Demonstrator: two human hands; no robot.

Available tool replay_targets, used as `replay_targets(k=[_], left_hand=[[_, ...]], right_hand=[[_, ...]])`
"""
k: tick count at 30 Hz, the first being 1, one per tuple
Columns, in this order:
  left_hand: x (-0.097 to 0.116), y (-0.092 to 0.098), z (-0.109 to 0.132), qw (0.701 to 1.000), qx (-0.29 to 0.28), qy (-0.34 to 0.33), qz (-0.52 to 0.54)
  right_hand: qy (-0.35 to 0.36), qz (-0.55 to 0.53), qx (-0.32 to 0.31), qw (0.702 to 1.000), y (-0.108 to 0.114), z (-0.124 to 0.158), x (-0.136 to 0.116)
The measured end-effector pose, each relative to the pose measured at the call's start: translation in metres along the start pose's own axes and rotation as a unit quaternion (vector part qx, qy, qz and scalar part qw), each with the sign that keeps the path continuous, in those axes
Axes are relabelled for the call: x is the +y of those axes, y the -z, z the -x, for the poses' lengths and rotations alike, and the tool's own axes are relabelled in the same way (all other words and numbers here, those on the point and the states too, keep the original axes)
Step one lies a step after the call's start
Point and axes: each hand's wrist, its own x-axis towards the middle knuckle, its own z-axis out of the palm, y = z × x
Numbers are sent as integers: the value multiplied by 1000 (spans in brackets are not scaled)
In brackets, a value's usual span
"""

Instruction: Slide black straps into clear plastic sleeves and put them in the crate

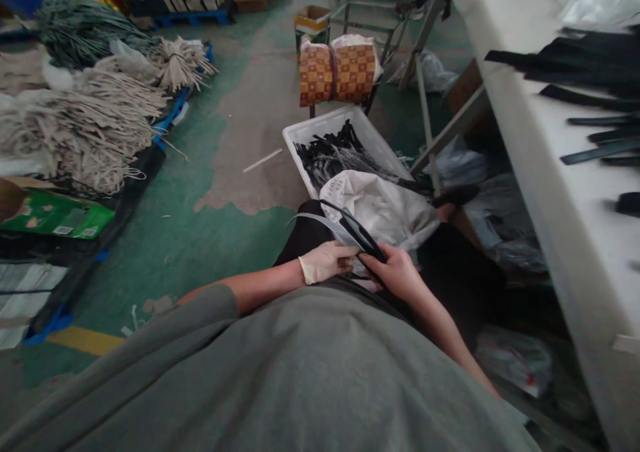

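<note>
My left hand (pixel 327 262), in a pale thin glove, is closed over the lap, its fingers pinching a whitish strip (pixel 325 222). Bare and just to its right, my right hand (pixel 395 270) is wrapped around black strips (pixel 367 235) that curve up and away. The two hands nearly touch, and the strips overlap between them. Under the strips a white woven sack (pixel 383 205) lies across my knees. Beyond the sack, a white plastic crate (pixel 295 149) holds many loose black strips (pixel 333 152). Some fingertips are hidden behind the strips.
At right stands a long white-topped table (pixel 550 172) with black strips (pixel 595 65) on it; plastic bags (pixel 460 162) lie beneath. A checked roll (pixel 340 72) sits behind the crate. Bundles of beige cord (pixel 85 125) rest on pallets at left.
</note>
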Motion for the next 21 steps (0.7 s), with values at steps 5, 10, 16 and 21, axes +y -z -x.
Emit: replay_targets(k=[5,10,16,21], left_hand=[[7,-4,-5,999,-10,-41,-11],[2,-5,-4,993,9,-94,-65],[19,6,-11,994,-93,-54,30],[109,61,-27,935,101,-179,289]], right_hand=[[-56,-150,44,986,-4,-4,-8],[-87,-201,51,974,-11,-3,1],[-81,-221,19,972,-4,7,14],[-87,-178,-30,980,19,40,33]])
